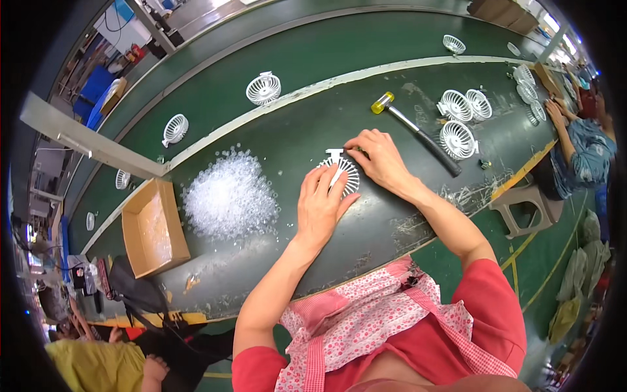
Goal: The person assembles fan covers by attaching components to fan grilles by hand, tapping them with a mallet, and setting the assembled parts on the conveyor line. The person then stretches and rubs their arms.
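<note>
A worker presses both hands onto a white round fan grille [341, 171] lying flat on a dark green workbench [366, 222]. The left hand [321, 204] lies flat over the grille's near left part, fingers spread and palm down, gripping nothing. The right hand [379, 157] rests at the grille's far right edge, fingers curled down onto its rim; whether it pinches a small part there cannot be told. The grille sits between the two hands and partly beneath them, its small tab pointing away from the worker.

Just left of the left hand lies a heap of small clear plastic pieces [228, 196], and beyond that an open cardboard box [153, 228] at the bench's near edge. A mallet [415, 130] with a yellow head and black handle lies just beyond the right hand. Three more white grilles [457, 121] cluster past the mallet. Single grilles [263, 88] ride on the green conveyor belt [313, 52] behind the bench. At far right, another person's hands [558, 111] work on grilles of their own
</note>
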A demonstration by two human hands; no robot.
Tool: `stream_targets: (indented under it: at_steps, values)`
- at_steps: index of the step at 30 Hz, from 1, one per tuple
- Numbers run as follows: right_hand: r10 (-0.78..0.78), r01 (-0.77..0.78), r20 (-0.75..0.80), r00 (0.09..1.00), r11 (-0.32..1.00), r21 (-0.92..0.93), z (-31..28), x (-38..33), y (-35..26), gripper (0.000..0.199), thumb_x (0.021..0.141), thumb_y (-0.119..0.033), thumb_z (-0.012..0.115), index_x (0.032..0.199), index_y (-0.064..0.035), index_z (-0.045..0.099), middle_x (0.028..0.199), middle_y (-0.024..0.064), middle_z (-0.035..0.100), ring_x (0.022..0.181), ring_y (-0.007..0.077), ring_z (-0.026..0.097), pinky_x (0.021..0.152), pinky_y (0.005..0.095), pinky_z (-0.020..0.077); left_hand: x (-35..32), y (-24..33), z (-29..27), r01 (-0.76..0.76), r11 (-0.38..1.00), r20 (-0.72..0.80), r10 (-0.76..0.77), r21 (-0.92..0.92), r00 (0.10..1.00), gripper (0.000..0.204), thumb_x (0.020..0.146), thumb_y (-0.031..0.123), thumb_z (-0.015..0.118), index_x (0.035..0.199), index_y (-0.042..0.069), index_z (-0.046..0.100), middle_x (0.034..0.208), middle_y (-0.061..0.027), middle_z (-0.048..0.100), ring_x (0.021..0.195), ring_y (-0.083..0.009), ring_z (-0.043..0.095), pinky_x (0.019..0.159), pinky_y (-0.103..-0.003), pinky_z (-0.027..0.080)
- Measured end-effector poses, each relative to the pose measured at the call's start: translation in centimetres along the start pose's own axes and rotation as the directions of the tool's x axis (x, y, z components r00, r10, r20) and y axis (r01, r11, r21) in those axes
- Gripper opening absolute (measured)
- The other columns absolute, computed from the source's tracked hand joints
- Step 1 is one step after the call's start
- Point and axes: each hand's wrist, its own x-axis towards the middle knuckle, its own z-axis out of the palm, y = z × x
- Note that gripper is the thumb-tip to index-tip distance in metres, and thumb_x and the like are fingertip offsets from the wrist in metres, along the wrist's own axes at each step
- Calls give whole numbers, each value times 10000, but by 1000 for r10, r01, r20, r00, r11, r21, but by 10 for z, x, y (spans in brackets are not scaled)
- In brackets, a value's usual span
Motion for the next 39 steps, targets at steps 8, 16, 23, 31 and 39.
stream_targets:
  at_steps: [8,16,23,31,39]
  values:
    - [-18,19,-18,1000,1000,9,-7,-11,-4,67,879,-80,661,930,-43,684,933,70,615,937,259,551,845,367,407,-3,7,1,14,999,48,-12,-29,999,443,768,241,801,1129,36,647,1222,-130,608,1156,-328,548,1003,-460,454]
    - [-31,31,-12,999,1000,2,3,-1,0,57,875,-69,663,916,-37,685,930,65,618,919,254,556,844,371,406,-2,4,-1,15,1000,45,-14,-26,999,439,767,239,802,1124,34,648,1229,-128,608,1156,-329,548,1002,-461,455]
    - [-24,23,25,999,999,31,-1,0,-2,64,872,-62,654,917,-27,683,900,76,618,898,260,558,833,366,408,-2,4,1,7,1000,13,-7,-4,1000,443,743,228,817,1125,62,665,1236,-91,618,1153,-319,563,952,-421,496]
    - [116,-164,-135,984,884,-438,-56,-10,39,347,874,-106,665,1204,-36,582,1169,162,572,1061,369,543,887,469,454,-6,4,-2,-10,1000,-4,10,17,1000,473,750,225,814,1163,60,655,1270,-95,609,1169,-319,561,966,-414,494]
    - [194,-185,40,980,967,-175,-67,-12,36,288,928,-35,551,1215,-7,572,1017,197,566,937,362,597,772,452,476,-9,4,-4,-33,998,-41,36,61,998,459,739,223,815,1139,60,661,1094,-120,618,1023,-309,590,837,-416,511]
